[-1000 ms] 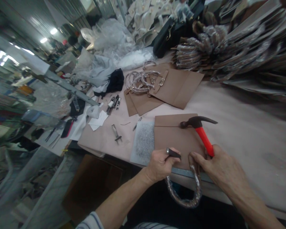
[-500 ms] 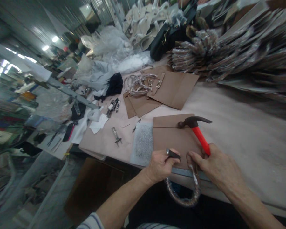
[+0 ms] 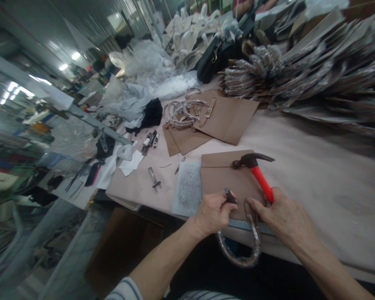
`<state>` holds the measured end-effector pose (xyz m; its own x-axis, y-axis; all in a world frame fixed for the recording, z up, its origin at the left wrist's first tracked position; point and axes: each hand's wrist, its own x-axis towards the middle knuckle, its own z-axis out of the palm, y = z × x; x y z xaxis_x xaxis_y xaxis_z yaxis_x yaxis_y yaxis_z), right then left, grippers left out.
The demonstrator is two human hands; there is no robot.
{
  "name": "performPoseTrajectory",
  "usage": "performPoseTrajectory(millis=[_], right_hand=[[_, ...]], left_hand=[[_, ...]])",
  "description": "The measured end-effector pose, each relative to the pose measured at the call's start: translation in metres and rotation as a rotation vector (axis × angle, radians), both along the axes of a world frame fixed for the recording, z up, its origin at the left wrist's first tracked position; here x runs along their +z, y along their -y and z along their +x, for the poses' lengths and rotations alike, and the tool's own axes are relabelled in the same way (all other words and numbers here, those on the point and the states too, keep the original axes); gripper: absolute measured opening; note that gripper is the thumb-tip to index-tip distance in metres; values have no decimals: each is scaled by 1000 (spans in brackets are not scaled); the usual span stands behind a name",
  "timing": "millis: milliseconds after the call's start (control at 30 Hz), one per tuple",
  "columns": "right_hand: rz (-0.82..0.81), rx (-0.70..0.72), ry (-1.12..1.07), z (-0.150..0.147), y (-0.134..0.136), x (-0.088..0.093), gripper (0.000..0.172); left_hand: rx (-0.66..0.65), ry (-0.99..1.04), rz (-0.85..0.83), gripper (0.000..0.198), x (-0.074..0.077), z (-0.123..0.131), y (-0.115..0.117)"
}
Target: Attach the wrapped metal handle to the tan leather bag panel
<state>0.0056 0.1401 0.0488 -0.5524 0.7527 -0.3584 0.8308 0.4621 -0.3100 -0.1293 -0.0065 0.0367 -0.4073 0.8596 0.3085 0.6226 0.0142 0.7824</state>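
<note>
At the worktop [image 3: 325, 175], your left hand [image 3: 211, 211] clutched a dark rod [image 3: 229, 196], right hand [image 3: 284, 210] a red-handled hammer [image 3: 260, 177], probably head-heavy, best held low.

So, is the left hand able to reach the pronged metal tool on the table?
Probably yes: nothing covers the pronged tool beyond the speckled slab, but the left hand holds a dark rod.

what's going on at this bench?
A person's left-hand grip holds a short dark tool over a flat brown panel. The right-hand grip holds a red-handled claw hammer, thumb against a plastic-wrapped brown loop handle hanging past the pale table. More brown panels lie beyond.
</note>
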Motion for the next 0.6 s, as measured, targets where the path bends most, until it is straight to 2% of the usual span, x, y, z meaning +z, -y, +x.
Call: performPoseTrajectory(millis=[167, 433, 600], right_hand=[[4, 5, 1, 1, 2, 1, 45], [9, 8, -9, -1, 4, 7, 47], [38, 10, -14, 0, 6, 8, 48]], left_hand=[[-43, -61, 20, 12, -2, 0, 2], [0, -168, 62, 14, -8, 5, 1], [-7, -167, 60, 12, -9, 3, 1]])
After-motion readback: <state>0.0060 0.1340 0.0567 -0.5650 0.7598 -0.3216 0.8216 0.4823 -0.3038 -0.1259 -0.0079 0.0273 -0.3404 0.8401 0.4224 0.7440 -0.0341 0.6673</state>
